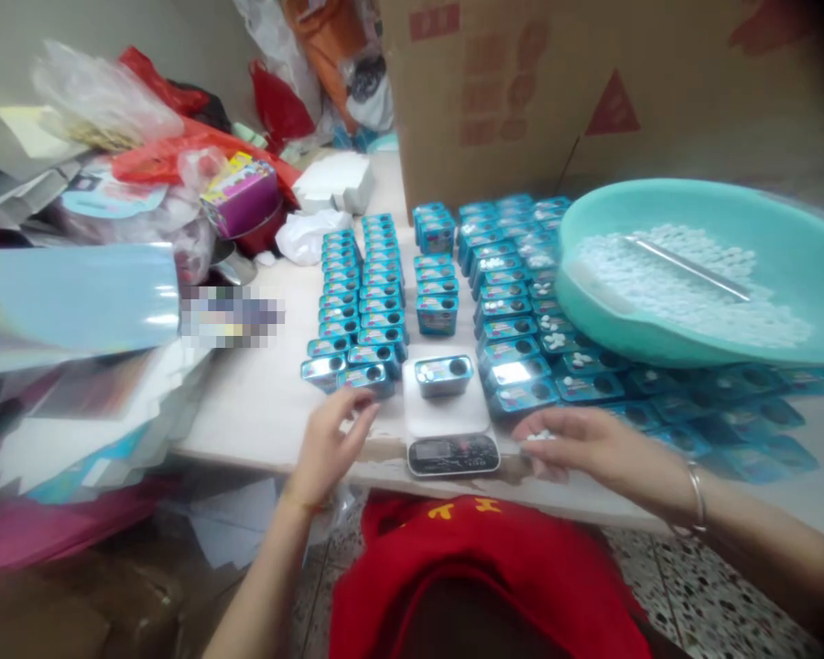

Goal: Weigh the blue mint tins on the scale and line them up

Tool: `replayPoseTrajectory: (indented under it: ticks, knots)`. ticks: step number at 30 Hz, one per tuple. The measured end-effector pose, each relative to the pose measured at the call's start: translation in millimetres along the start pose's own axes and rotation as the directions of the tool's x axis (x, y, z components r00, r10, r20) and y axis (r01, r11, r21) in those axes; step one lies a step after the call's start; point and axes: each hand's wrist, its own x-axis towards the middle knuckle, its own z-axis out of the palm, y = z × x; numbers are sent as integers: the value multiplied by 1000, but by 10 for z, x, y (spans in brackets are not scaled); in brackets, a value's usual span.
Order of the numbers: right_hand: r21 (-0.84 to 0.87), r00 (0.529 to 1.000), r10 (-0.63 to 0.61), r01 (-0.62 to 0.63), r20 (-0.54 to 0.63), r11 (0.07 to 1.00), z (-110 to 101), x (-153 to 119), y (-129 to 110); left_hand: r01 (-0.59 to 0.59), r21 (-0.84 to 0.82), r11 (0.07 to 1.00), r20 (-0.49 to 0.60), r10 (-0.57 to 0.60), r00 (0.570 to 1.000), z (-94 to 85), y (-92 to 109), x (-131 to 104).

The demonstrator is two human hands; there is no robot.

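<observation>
My right hand [577, 439] is closed around several small white tablets [541, 437], to the right of a small digital scale [446, 426]. On the scale's white plate stands a blue tin [443, 376] with a few white tablets on top near its left end. My left hand [330, 442] is at the table edge left of the scale, its fingers curled in toward the thumb. What lies between those fingers, if anything, is too small to name. Just beyond it is the near end of the left rows of blue tins [379, 334].
At the right, a turquoise basin [632, 343] full of white tablets, with a metal strip [687, 267] in it, sits over more tins. Some right-hand tins [515, 352] carry tablets on top. Behind stands a large cardboard box [508, 101]. Bags and papers [103, 394] crowd the left.
</observation>
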Motion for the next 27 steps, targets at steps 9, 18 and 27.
replayPoseTrajectory:
  ticks: [9,18,27]
  knots:
    - [-394,988,-125,81,-87,916,2,425,-504,240,-66,969,-55,-243,968,714,-586,-677]
    - [-904,928,-371,149,-12,401,175,866,-733,193,30,981,-157,-186,970,844,-650,-679]
    - [-939,936,-349,159,45,306,231,990,-778,174,41,984,-159,-165,973,863,-670,-678]
